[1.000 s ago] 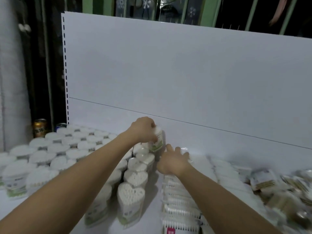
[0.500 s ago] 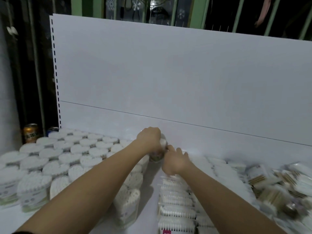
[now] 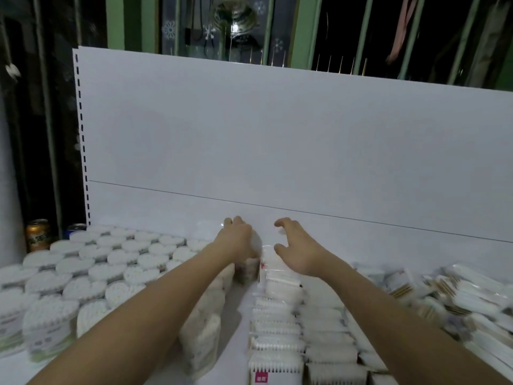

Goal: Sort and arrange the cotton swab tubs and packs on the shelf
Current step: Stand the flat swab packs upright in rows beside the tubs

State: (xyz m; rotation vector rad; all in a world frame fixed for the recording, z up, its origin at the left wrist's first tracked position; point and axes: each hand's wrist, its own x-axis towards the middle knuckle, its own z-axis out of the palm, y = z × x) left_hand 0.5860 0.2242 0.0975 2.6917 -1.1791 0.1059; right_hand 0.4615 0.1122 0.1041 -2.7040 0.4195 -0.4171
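Several heart-shaped cotton swab tubs (image 3: 94,262) stand packed together on the left of the white shelf (image 3: 236,340). A single-file column of tubs (image 3: 200,343) runs under my left arm. My left hand (image 3: 238,240) grips the rearmost cotton swab tub (image 3: 248,269) from above, close to the back panel. Flat cotton swab packs (image 3: 277,323) lie in rows right of the column. My right hand (image 3: 294,250) hovers over the far end of these rows with fingers spread and loosely curved, holding nothing.
The white back panel (image 3: 277,140) rises right behind both hands. A loose heap of swab packs (image 3: 460,295) fills the right side. An orange can (image 3: 37,236) and a blue can (image 3: 75,227) stand at the far left, beyond the shelf's upright.
My right hand has come off the tub and moved right, opening above the packs. My left hand has lowered the tub down at the back of the column.
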